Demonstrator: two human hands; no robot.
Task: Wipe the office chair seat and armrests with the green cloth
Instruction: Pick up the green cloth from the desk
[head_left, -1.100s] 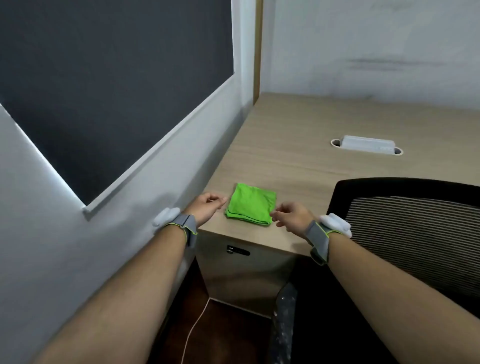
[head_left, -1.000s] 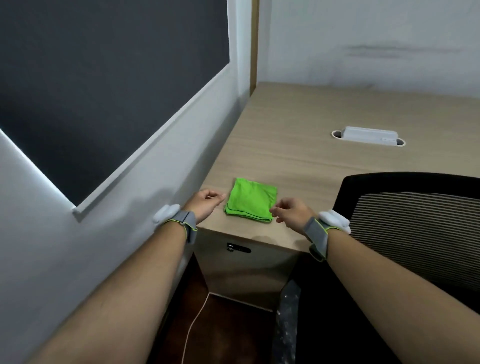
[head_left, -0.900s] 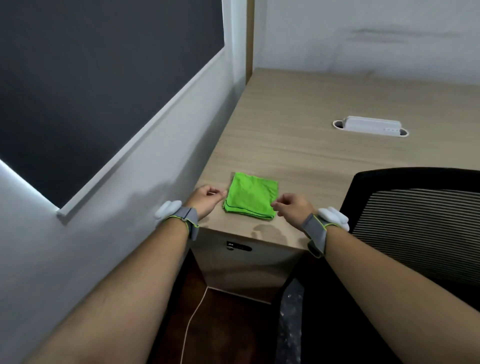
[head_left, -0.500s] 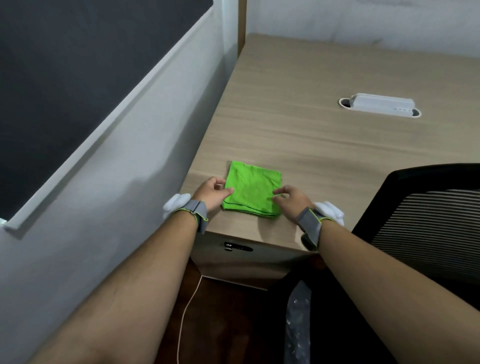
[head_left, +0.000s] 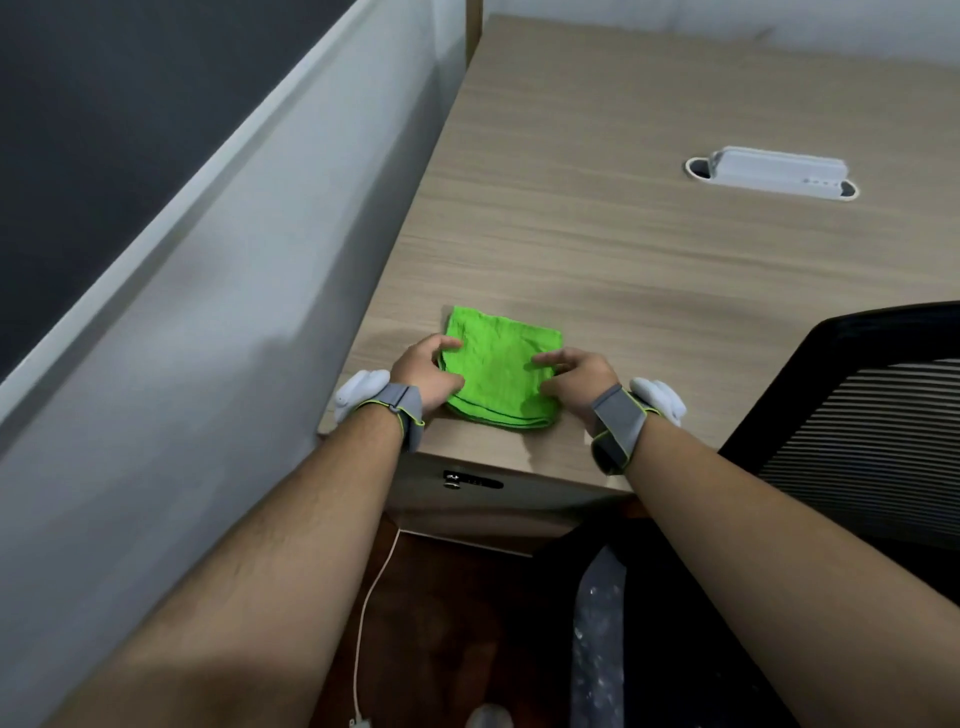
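The green cloth (head_left: 501, 376) lies folded near the front left corner of the wooden desk (head_left: 623, 249). My left hand (head_left: 423, 371) pinches the cloth's left edge, fingers curled over it and thumb on top. My right hand (head_left: 579, 374) rests on the cloth's right edge with index finger and thumb stretched onto the fabric. The black office chair (head_left: 862, 421) stands at the right, showing its mesh backrest. Its seat and armrests are mostly hidden under my right arm.
A grey partition wall (head_left: 208, 312) runs along the left of the desk. A white cable box (head_left: 774, 171) sits in the desk top further back. Below are a drawer lock (head_left: 457, 480), a white cable (head_left: 371, 597) and a plastic-wrapped chair part (head_left: 597, 634).
My view has tilted down and come closer to the desk. Both hands have moved from beside the cloth onto its left and right edges.
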